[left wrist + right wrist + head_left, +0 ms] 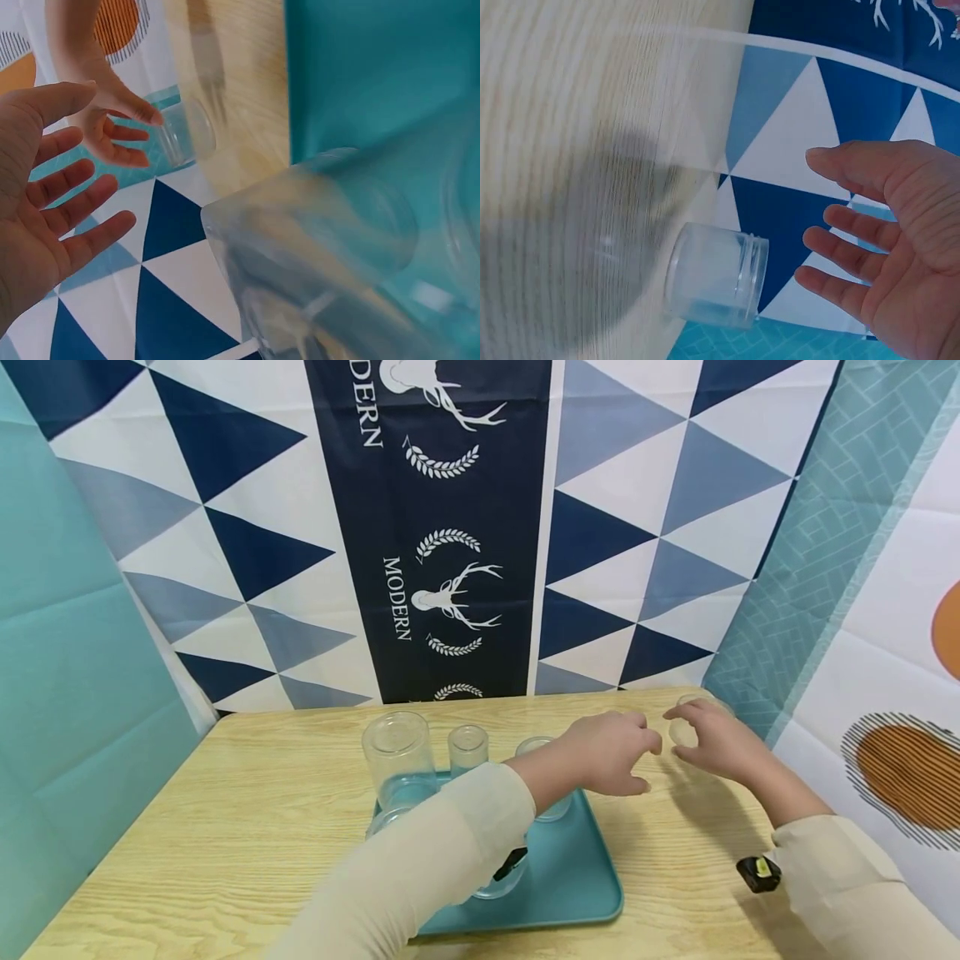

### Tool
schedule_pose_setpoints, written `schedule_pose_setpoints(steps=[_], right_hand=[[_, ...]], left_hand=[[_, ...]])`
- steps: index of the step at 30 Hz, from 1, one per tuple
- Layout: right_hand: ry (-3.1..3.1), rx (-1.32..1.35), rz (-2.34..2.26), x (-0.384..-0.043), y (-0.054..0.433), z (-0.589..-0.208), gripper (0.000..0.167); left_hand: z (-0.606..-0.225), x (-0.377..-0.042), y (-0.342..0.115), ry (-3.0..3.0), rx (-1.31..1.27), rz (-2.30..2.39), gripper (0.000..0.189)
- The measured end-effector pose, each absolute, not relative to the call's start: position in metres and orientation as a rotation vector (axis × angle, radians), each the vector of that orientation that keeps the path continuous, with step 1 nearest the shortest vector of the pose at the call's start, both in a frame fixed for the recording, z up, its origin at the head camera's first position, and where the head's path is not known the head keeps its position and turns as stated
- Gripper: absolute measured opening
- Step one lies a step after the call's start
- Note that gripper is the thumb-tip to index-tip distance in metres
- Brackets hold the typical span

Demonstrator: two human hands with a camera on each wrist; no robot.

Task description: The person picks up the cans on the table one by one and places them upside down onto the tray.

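Observation:
A clear plastic jar [714,277] stands at the back right of the table. My right hand [708,735] is beside it with fingers loosely bent and parted; the right wrist view shows a gap between fingertips and jar. Above the table, right of the tray, my left hand [615,752] hovers with spread fingers [82,206] and holds nothing. On the teal tray [577,877] stand a large clear jar [397,743], a small slim one [468,745] and another [551,810] at the back right. My left forearm partly hides more clear containers on it.
The pale wood-grain table [225,827] meets a patterned cloth wall [450,527] at its back edge. A teal cloth [67,652] hangs at the left, and a white cloth with orange shapes [892,760] closes off the right side.

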State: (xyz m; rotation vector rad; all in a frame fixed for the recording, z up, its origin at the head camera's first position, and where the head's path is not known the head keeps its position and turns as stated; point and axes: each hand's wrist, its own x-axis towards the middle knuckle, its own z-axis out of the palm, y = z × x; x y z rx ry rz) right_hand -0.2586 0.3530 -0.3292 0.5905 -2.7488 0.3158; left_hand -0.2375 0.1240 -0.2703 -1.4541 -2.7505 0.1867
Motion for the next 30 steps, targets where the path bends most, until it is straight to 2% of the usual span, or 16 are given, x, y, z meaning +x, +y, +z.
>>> schedule_pose_setpoints(steps=[8, 17, 20, 27, 30], right_hand=[[-2.798, 0.502, 0.307, -0.276, 0.363, -0.327, 0.043], [-2.910, 0.316, 0.287, -0.297, 0.378, -0.325, 0.051], [-2.961, 0.256, 0.292, -0.303, 0.384, -0.326, 0.055], [-3.107, 0.153, 0.391, -0.319, 0.389, -0.329, 0.077], [-3.142, 0.111, 0.434, -0.322, 0.393, -0.331, 0.080]], left_hand=[[-0.270, -0.250, 0.134, -2.844, -1.397, -0.032, 0.048], [-0.281, -0.261, 0.146, -3.006, -1.254, -0.112, 0.051], [-0.285, -0.264, 0.149, -3.003, -1.299, -0.155, 0.054], [-0.291, -0.266, 0.147, -3.068, -1.358, -0.314, 0.066], [-0.291, -0.265, 0.146, -3.061, -1.375, -0.360, 0.068]])
